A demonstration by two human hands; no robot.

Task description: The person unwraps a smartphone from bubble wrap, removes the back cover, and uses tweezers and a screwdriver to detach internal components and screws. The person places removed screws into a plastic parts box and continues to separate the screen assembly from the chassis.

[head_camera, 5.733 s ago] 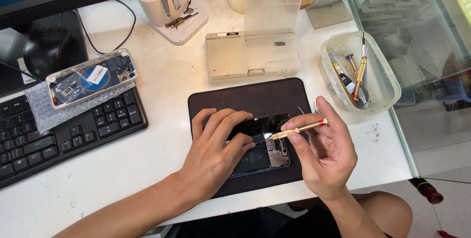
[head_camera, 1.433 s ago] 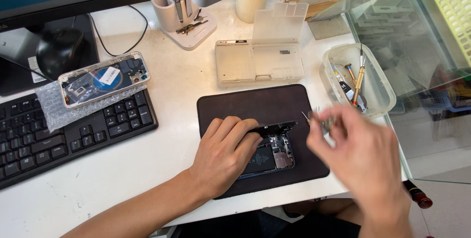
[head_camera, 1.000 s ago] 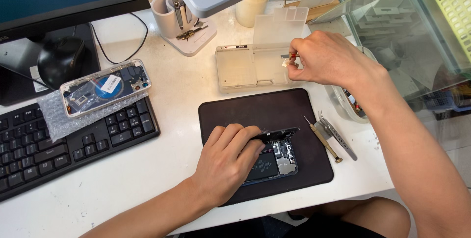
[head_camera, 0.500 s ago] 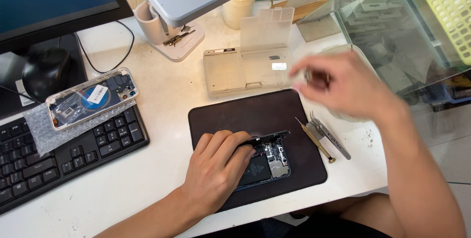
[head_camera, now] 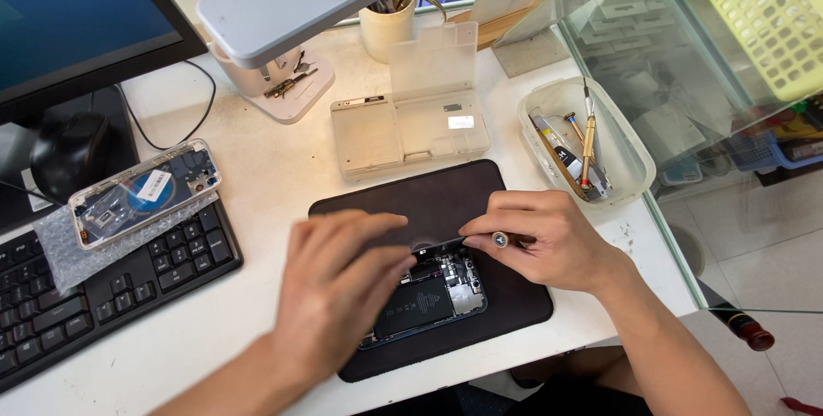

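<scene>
An opened phone [head_camera: 433, 300] with its dark battery and circuit parts exposed lies on a black work mat [head_camera: 446, 201]. My left hand [head_camera: 343, 287] rests over the phone's left half, fingers spread and pressing down on it. My right hand [head_camera: 549, 240] sits at the phone's upper right edge, pinching a thin metal tool [head_camera: 480, 240] with a round silver cap. The tool's tip points left at the phone's top end. Part of the phone is hidden beneath my left fingers.
A clear compartment box [head_camera: 411, 120] with its lid up stands behind the mat. A plastic tub [head_camera: 630, 159] holding screwdrivers is at the right by a glass edge. A phone back housing [head_camera: 141, 193] lies on bubble wrap over a black keyboard [head_camera: 94, 296]. A lamp [head_camera: 300, 0] overhangs.
My right hand went to the compartment box, then came back down to the phone, now gripping a metal tool. The tools that lay on the mat's right side are gone. My left hand stayed put.
</scene>
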